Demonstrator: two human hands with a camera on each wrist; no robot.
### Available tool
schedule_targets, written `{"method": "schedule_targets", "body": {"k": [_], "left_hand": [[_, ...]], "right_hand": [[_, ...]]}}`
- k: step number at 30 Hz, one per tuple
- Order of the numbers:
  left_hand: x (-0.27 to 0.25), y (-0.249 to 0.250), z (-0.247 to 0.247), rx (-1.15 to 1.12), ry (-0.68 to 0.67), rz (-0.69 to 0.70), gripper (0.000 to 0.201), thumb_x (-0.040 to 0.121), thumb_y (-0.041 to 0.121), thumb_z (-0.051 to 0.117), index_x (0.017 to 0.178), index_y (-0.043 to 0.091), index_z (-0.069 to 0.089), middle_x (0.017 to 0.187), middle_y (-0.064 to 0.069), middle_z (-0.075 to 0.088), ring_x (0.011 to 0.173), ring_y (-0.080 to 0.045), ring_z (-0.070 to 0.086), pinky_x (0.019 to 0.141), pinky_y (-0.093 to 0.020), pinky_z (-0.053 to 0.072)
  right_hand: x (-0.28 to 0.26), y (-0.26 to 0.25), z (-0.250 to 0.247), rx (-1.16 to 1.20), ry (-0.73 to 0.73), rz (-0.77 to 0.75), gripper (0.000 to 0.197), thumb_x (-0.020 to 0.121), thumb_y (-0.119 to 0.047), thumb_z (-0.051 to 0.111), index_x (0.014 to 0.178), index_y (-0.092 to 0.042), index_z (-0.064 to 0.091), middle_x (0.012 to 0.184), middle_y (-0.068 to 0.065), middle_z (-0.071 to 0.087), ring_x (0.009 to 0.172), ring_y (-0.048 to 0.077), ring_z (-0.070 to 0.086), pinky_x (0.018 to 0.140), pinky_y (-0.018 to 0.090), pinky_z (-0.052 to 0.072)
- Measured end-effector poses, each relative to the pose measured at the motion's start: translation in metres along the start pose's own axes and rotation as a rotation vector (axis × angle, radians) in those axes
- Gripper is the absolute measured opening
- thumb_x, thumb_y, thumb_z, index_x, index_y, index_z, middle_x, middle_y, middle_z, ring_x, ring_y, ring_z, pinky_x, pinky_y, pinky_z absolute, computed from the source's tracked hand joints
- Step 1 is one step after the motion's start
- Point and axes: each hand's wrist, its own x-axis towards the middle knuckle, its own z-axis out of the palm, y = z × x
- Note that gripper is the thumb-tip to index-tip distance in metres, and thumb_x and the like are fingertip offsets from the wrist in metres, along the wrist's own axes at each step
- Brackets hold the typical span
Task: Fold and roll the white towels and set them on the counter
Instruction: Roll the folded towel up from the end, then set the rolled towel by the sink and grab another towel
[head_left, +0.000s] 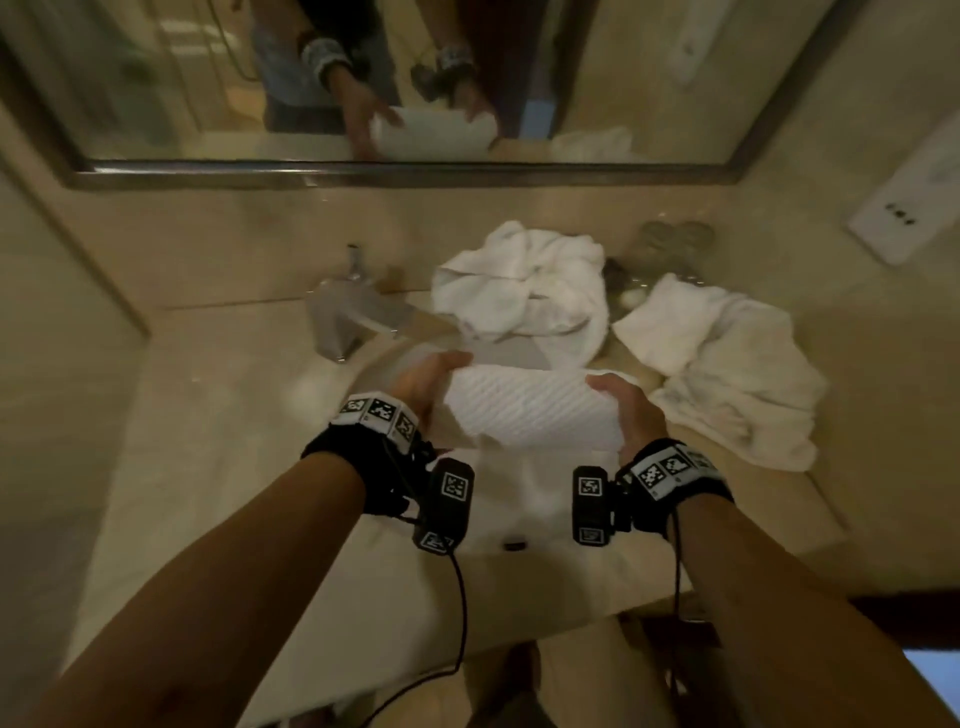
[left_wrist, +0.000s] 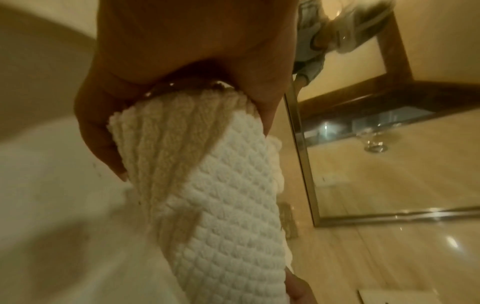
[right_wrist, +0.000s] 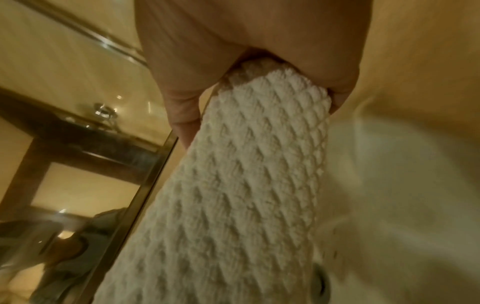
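Fingers (left_wrist: 103, 139), left hand (head_left: 423, 387): curled round the left end of the rolled towel (head_left: 535, 408), thumb on the far side, fingers on the near side. Wrist view confirmed the clasp, the roll's end tucked into the palm.

Fingers (right_wrist: 182, 115), right hand (head_left: 631, 413): likewise wrapped round the right end of the same roll, grasping it.

Rolled towel: white, waffle-textured, partly rolled. Long axis ran from 9 o'clock to 3 o'clock between the two hands, roughly level, the left end slightly farther from the person. An unrolled tail (head_left: 519, 478) of the same cloth hung from the roll's near side toward 6 o'clock. Held over the sink basin (head_left: 384, 364), just in front of the person.

Wrist bands (head_left: 379, 413): black straps with printed markers on both forearms, a small black camera unit on each, cables trailing toward 6 o'clock.

Crumpled towel (head_left: 524, 286): white, bunched, at 12 o'clock from the roll, lying on the bench (head_left: 208, 415) behind the basin.

Second loose towel (head_left: 727, 364): white, spread unevenly, at 2 o'clock from the roll, on the bench.

Tap (head_left: 353, 312): metal, at 10 o'clock, spout angled toward the basin.

Glassware (head_left: 670, 244): blurred, at 1 o'clock by the wall.

Mirror (head_left: 363, 93): at 12 o'clock, reflecting both hands and the roll.
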Motion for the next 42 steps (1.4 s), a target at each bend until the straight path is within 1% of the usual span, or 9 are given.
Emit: {"method": "schedule_targets", "body": {"k": [4, 8, 12, 17, 22, 27, 31, 37, 42], "left_hand": [[0.020, -0.011, 0.113, 0.012, -0.139, -0.061, 0.054, 0.063, 0.049, 0.078, 0.097, 0.009, 0.065, 0.093, -0.009, 0.069, 0.079, -0.028, 0.066, 0.078, -0.038, 0.055], [0.038, -0.028, 0.190, 0.035, -0.104, -0.076, 0.070, 0.048, 0.049, 0.084, 0.103, 0.010, 0.067, 0.098, -0.014, 0.071, 0.085, -0.033, 0.069, 0.081, -0.047, 0.056], [0.056, -0.033, 0.225, 0.081, -0.001, -0.094, 0.081, 0.038, 0.053, 0.086, 0.103, 0.010, 0.067, 0.103, -0.013, 0.070, 0.089, -0.033, 0.068, 0.080, -0.046, 0.056], [0.050, -0.020, 0.228, 0.237, -0.080, -0.174, 0.050, 0.071, 0.046, 0.078, 0.093, 0.006, 0.057, 0.090, -0.015, 0.064, 0.081, -0.029, 0.062, 0.067, -0.034, 0.050], [0.064, -0.027, 0.228, 0.265, -0.052, -0.184, 0.077, 0.053, 0.047, 0.086, 0.112, 0.007, 0.058, 0.103, -0.016, 0.067, 0.091, -0.033, 0.065, 0.078, -0.041, 0.055], [0.063, -0.028, 0.224, 0.224, 0.015, -0.174, 0.067, 0.067, 0.043, 0.081, 0.115, 0.008, 0.052, 0.085, -0.011, 0.059, 0.074, -0.027, 0.060, 0.053, -0.030, 0.048], [0.066, -0.027, 0.224, 0.209, 0.003, -0.169, 0.070, 0.068, 0.043, 0.080, 0.120, 0.004, 0.053, 0.087, -0.012, 0.061, 0.073, -0.027, 0.062, 0.050, -0.028, 0.047], [0.064, -0.026, 0.226, 0.155, -0.014, -0.192, 0.062, 0.070, 0.041, 0.079, 0.117, 0.007, 0.057, 0.096, -0.014, 0.064, 0.082, -0.028, 0.063, 0.059, -0.030, 0.050], [0.064, -0.027, 0.227, 0.125, -0.006, -0.210, 0.072, 0.061, 0.042, 0.084, 0.118, 0.006, 0.058, 0.109, -0.017, 0.066, 0.092, -0.032, 0.065, 0.068, -0.034, 0.054]], "right_hand": [[0.046, 0.006, -0.103, -0.027, 0.126, 0.052, 0.063, 0.047, -0.045, 0.081, 0.098, -0.012, 0.065, 0.103, 0.010, 0.063, 0.088, 0.030, 0.061, 0.081, 0.039, 0.053], [0.084, 0.021, -0.168, -0.024, 0.157, 0.151, 0.089, 0.043, -0.046, 0.082, 0.120, -0.006, 0.059, 0.106, 0.007, 0.062, 0.087, 0.029, 0.060, 0.072, 0.036, 0.053], [0.115, 0.028, -0.195, -0.128, 0.056, 0.132, 0.096, 0.049, -0.055, 0.084, 0.128, -0.008, 0.056, 0.125, 0.004, 0.059, 0.105, 0.026, 0.058, 0.092, 0.039, 0.050], [0.121, -0.003, -0.192, -0.575, -0.129, -0.018, 0.088, 0.078, -0.061, 0.065, 0.147, -0.016, 0.034, 0.149, 0.004, 0.038, 0.132, 0.028, 0.041, 0.111, 0.042, 0.035], [0.120, -0.042, -0.181, -1.027, 0.440, -0.557, 0.098, 0.063, -0.062, 0.077, 0.131, -0.005, 0.035, 0.137, 0.020, 0.037, 0.123, 0.036, 0.039, 0.100, 0.045, 0.037], [0.157, -0.042, -0.175, -0.980, 0.159, -0.294, 0.146, 0.050, -0.065, 0.083, 0.150, -0.020, -0.012, 0.157, 0.016, -0.004, 0.145, 0.037, -0.001, 0.117, 0.054, 0.009], [0.170, -0.056, -0.175, -1.071, 0.148, -0.153, 0.151, 0.041, -0.066, 0.086, 0.142, -0.045, -0.025, 0.154, 0.023, -0.006, 0.141, 0.047, 0.008, 0.110, 0.063, 0.019], [0.221, -0.056, -0.197, -1.017, 0.012, -0.347, 0.127, 0.024, -0.092, 0.066, 0.136, -0.040, 0.037, 0.126, -0.001, 0.058, 0.100, 0.022, 0.062, 0.086, 0.034, 0.054], [0.196, -0.064, -0.187, -1.050, 0.061, -0.484, 0.075, 0.044, -0.071, 0.065, 0.109, -0.037, 0.050, 0.110, 0.001, 0.059, 0.098, 0.028, 0.060, 0.086, 0.042, 0.054]]}}
